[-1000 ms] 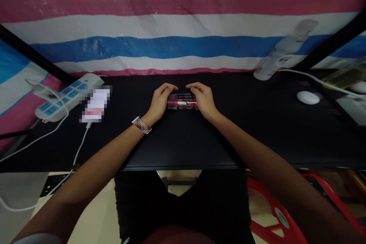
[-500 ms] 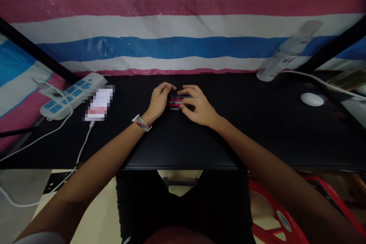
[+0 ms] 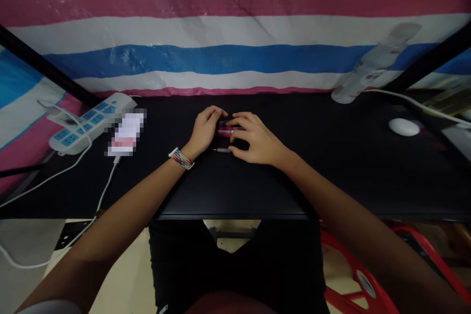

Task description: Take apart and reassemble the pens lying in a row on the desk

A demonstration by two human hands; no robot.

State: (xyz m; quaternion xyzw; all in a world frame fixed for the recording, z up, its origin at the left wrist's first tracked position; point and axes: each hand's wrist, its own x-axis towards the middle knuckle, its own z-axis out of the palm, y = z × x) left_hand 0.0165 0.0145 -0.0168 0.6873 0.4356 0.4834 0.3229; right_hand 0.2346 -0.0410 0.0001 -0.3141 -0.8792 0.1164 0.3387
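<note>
The right hand [image 3: 253, 140], its grip spread, lies over a row of slim pink, white and black pens [image 3: 225, 130], thumb by a thin grey pen [image 3: 221, 150] lying apart, nearer the person. The left hand [image 3: 204, 130] curls against the row's left end; whether it clamps, I cannot tell. Uneven pressure could roll the barrels across the smooth black table [image 3: 331, 171].

Bare forearms; a striped wristband [image 3: 181, 158] (many-coloured weave) on the left wrist; black garment [image 3: 235, 265].
</note>
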